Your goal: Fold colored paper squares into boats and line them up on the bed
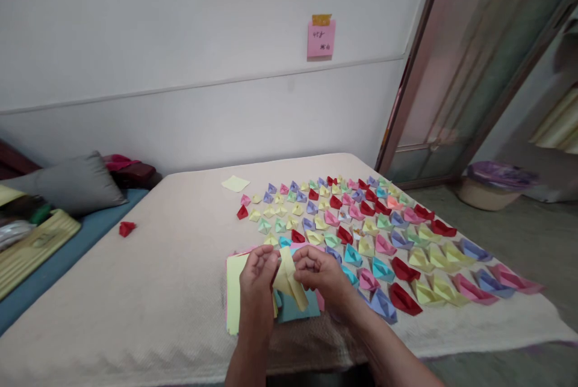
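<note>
Between my two hands is a pale yellow folded paper, partly creased into shape and tilted, above a stack of coloured paper sheets. My left hand pinches its left side, and my right hand grips its right edge with thumb and fingers. A blue-green sheet shows under the folded paper. To the right and beyond, many small folded paper boats stand in rows, among them a red boat and a blue boat. My hands hide part of the stack.
The boats cover the right side of the cream tablecloth. A loose yellow sheet lies near the back, a red folded piece at left. A grey cushion rests beyond the left edge; a lined bin stands on the floor at right.
</note>
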A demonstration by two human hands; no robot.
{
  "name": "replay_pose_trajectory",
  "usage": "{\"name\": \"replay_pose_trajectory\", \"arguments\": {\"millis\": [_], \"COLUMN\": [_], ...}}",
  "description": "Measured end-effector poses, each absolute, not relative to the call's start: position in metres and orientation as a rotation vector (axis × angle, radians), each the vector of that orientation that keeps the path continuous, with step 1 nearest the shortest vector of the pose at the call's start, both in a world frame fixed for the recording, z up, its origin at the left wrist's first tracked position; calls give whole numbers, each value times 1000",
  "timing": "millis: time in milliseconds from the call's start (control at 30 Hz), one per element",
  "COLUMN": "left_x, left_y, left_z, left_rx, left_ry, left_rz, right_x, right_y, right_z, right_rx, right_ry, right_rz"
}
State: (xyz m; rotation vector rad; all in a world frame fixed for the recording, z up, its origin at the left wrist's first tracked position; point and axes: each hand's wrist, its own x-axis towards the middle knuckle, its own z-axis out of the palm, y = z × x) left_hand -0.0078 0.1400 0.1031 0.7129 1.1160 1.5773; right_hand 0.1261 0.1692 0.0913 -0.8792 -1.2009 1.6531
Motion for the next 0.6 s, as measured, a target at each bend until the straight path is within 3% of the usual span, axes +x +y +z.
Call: {"name": "replay_pose_trajectory", "arguments": {"millis": [200, 600], "left_x": [-6, -9], "left_y": [137, 140], "left_z": [107, 96], "left_rx": [641, 801], "left_ry": [919, 1087], "left_rz": [1486, 1545], "right_x": [130, 128], "right_y": [170, 170], "right_z": [92, 90], "right_rx": [-795, -741], "right_ry": [-1143, -1056], "right_rz": [1804, 1902]}}
